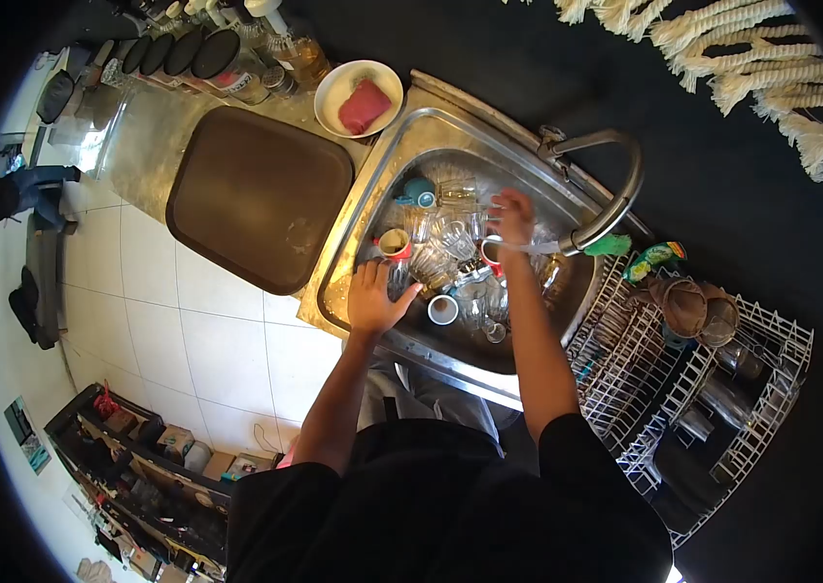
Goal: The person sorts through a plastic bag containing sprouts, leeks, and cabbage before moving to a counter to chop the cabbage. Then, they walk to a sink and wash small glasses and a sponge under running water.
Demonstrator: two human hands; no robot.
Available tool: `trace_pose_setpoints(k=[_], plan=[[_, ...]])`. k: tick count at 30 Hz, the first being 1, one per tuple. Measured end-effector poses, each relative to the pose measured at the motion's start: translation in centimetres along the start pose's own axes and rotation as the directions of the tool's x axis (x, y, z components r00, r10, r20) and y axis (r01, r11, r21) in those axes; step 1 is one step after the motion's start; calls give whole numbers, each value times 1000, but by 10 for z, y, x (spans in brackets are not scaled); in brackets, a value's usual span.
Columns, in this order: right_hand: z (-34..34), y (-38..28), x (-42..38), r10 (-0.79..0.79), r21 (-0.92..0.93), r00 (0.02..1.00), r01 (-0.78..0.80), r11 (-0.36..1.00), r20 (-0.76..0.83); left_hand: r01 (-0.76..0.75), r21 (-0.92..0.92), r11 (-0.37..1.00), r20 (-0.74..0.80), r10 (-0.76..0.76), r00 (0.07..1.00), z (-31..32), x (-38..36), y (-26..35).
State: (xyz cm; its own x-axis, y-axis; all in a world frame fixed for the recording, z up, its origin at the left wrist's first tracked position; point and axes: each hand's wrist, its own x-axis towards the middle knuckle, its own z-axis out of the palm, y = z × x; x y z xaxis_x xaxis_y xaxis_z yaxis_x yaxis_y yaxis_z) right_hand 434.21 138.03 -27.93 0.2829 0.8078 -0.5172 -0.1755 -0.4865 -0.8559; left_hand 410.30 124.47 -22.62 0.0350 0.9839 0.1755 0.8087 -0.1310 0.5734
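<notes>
The metal sink [411, 131] holds several clear glasses [457, 239] and cups. My left hand [378, 299] lies at the sink's left front edge, fingers spread, beside a glass and below a red cup [393, 244]. My right hand [512, 216] is over the right part of the pile, under the faucet's [625, 199] stream, near a red-and-white cup [492, 253]; its fingers are partly curled and blurred, and whether it holds anything is unclear. A white cup [442, 310] stands near the front of the basin, and a teal cup [418, 192] lies at the back left.
A brown tray [261, 199] lies left of the sink. Behind it are a white bowl [341, 85] with a red cloth and several jars. Dish racks [761, 330] with cups and a green-yellow sponge packet [655, 260] stand right. A person [27, 189] is far left.
</notes>
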Motion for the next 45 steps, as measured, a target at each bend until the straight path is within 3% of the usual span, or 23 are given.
trace_pose_setpoints(k=[4,6,9,14,16,19,23,27,29,30,31,32,33,35,36,37,38,39,40,41,42,44,45], plan=[[40,20,-10,-37,-244,998,50,969,55,19,13,1000,9,-19,1000,0,0,1],[53,21,-8,-43,-351,999,37,936,-9,22,27,999,18,-22,1000,0,-2,0],[50,20,1,8,-381,997,21,924,74,13,28,1000,2,-13,1000,4,-3,-2],[42,20,-20,-156,-299,974,201,933,167,28,50,998,5,-28,1000,4,-5,-3],[29,36,-24,-560,-450,792,604,658,244,25,40,999,-6,-25,1000,3,-5,-3],[19,5,-79,-634,-451,719,684,573,284,23,22,999,-8,-23,1000,5,-6,-5],[0,1,-115,-554,-513,798,587,626,236,17,3,1000,-52,-17,999,4,-7,-3],[-7,-21,-146,-592,-417,790,599,684,163,6,-60,998,-31,-8,999,0,-3,3],[-10,-28,-151,-602,-398,784,606,688,153,393,-363,845,137,-369,919,7,9,16],[-14,-26,-151,-552,-363,814,577,732,179,387,-365,847,145,-359,922,11,20,28],[-16,-24,-152,-501,-328,840,542,774,208,577,-528,623,374,-440,817,19,38,39],[-18,-19,-150,-408,-264,891,449,853,197,735,-588,337,599,-430,676,22,57,48],[-17,-14,-148,-409,-268,894,445,854,181,737,-584,341,608,-418,675,21,75,55],[-16,-14,-145,-349,-98,909,378,921,226,895,-377,238,880,-210,427,22,100,68],[-18,-18,-146,-264,47,926,261,964,269,897,-377,232,885,-196,423,29,99,71],[-18,-22,-146,-259,33,930,259,965,261,774,-555,304,788,-105,606,37,97,73],[-9,-43,-152,-65,153,984,40,987,166,613,-705,358,655,-2,755,42,94,75],[-2,-55,-153,142,299,985,-165,940,96,617,-699,361,663,5,748,43,92,80],[-17,-10,-126,41,268,993,-69,961,109,569,-768,293,596,2,803,44,90,85],[-15,-13,-126,43,286,994,-69,956,96,513,-827,228,526,-4,850,45,89,85],[-12,-16,-127,-103,72,980,92,993,171,521,-818,244,539,12,842,44,94,79],[2,-37,-138,-274,-227,910,351,909,311,855,-481,192,849,-139,509,43,109,58],[5,-33,-138,-269,-217,921,335,917,283,955,-261,141,935,-209,286,43,112,52]])
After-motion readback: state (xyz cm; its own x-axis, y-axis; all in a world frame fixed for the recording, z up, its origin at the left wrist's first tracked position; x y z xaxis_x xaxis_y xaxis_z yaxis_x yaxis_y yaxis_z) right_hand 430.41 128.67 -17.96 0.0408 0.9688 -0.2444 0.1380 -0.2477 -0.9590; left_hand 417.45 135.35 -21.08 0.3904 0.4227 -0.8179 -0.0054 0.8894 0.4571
